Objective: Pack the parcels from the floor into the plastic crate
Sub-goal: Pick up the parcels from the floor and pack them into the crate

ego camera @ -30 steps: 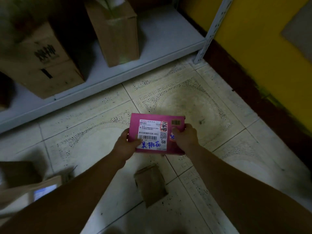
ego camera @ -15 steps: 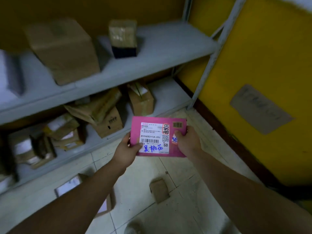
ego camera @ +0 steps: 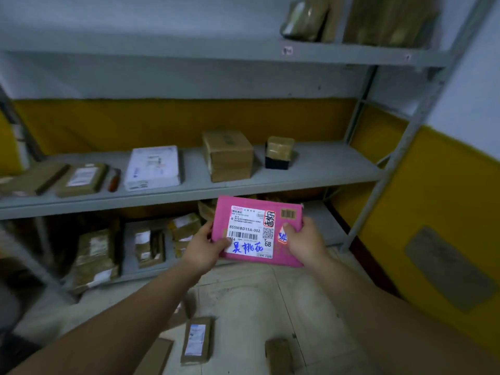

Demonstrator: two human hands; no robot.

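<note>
Flat pink parcel (white label, blue handwriting), left hand and right hand gripping opposite edges

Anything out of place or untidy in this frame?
Yes. On the bottom shelf the parcels lie heaped and tilted, and several boxes lie scattered on the floor. The pink parcel, held by the left hand and right hand, looks undamaged.
</note>
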